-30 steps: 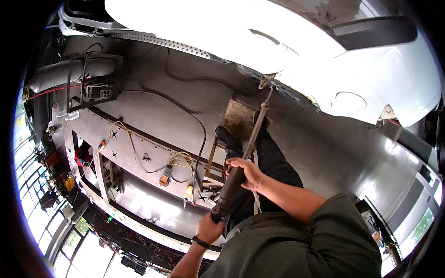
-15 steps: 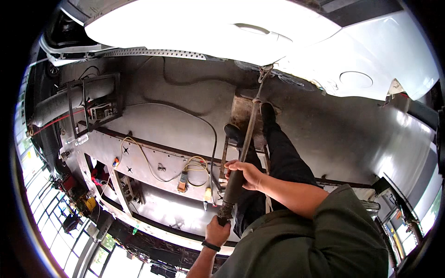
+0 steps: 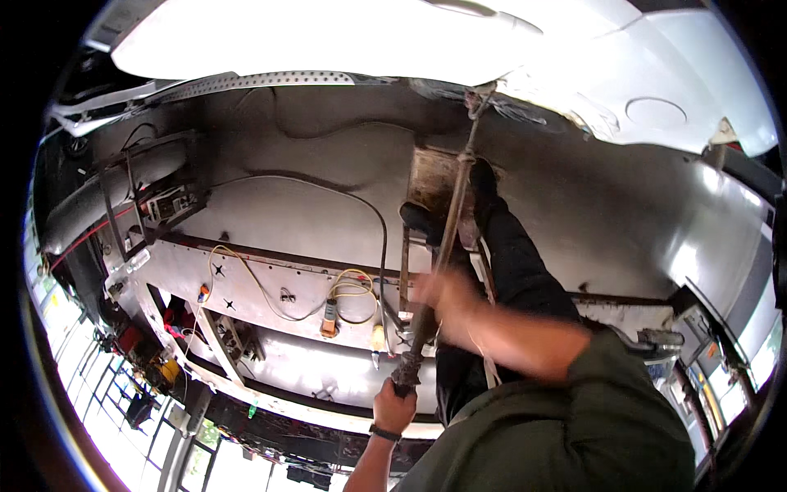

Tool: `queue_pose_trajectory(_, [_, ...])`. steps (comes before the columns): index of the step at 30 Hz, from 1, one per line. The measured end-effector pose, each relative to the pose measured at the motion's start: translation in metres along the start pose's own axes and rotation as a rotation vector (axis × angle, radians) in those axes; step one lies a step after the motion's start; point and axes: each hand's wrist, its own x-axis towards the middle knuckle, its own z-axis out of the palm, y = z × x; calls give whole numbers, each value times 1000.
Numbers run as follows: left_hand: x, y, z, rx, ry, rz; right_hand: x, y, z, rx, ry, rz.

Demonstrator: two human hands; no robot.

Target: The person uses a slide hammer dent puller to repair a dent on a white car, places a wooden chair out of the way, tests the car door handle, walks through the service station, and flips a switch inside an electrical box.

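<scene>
A long, rusty slide hammer [image 3: 455, 215] slants from near my body up toward a white car body [image 3: 328, 41]. Its far end is joined by a hook or chain link [image 3: 479, 102] to the car's damaged lower edge. My left hand [image 3: 394, 409], with a dark band at the wrist, is closed round the near end of the slide hammer. My right hand [image 3: 452, 297] is blurred by motion. It lies across the shaft at the thick sliding weight [image 3: 423, 332], seemingly wrapped round it; its separate fingers do not show.
My feet stand by a worn board [image 3: 434, 176] beneath the shaft. To the left, a metal frame carries a yellow cable [image 3: 352, 275] and an orange-grey power tool or plug [image 3: 329, 318]. A dark hose [image 3: 381, 221] crosses the metal floor. A thick grey cylinder [image 3: 115, 197] lies at far left.
My right hand has turned from sharp to blurred, moving quickly along the slide hammer's shaft. My left hand keeps its hold on the near end. The whole view has shifted slightly.
</scene>
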Motion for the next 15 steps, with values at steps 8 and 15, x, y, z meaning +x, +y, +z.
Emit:
queue_pose_trajectory(8, [-145, -147, 17, 237, -272, -318, -103, 160, -47, -590, -260, 623])
queue_pose_trajectory(15, [-3, -29, 26, 20, -68, -41, -29, 18, -40, -250, -34, 448])
